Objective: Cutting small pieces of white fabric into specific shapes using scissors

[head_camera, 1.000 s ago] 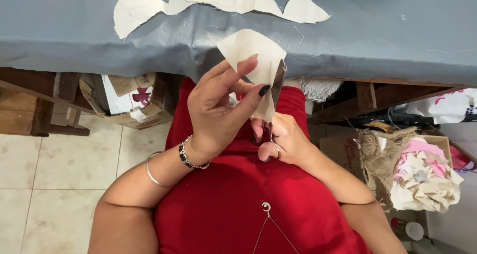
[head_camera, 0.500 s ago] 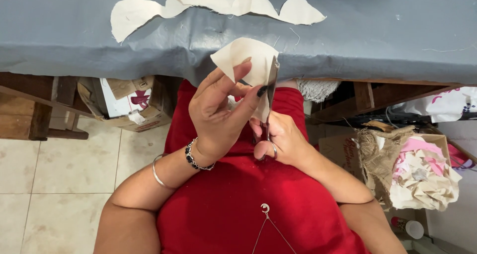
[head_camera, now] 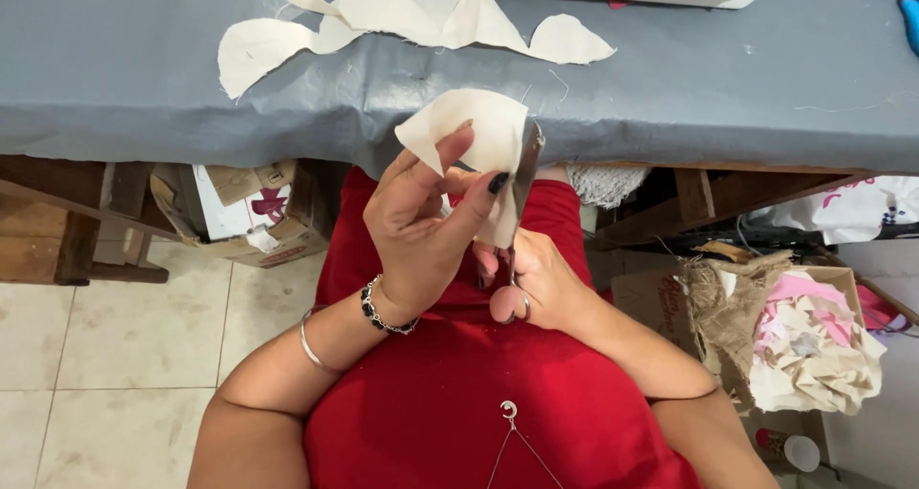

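Observation:
My left hand [head_camera: 421, 231] pinches a cream fabric piece [head_camera: 474, 135] between thumb and fingers, held up over my red-clothed lap just in front of the table edge. My right hand [head_camera: 536, 283] sits below and to the right, its fingers through the handles of a pair of scissors [head_camera: 522, 188]. The blades point up along the right edge of the fabric piece. A beaded bracelet and a thin bangle circle my left wrist.
A table under a grey cloth [head_camera: 144, 77] carries several cut cream fabric shapes [head_camera: 383, 15] at its far side. A cardboard box [head_camera: 239, 211] stands under the table at left. A box of fabric scraps [head_camera: 814, 336] and burlap sits on the floor at right.
The fabric piece has turned slightly in my left hand and the scissor blades have moved up along its right edge. Both hands have stayed over my lap.

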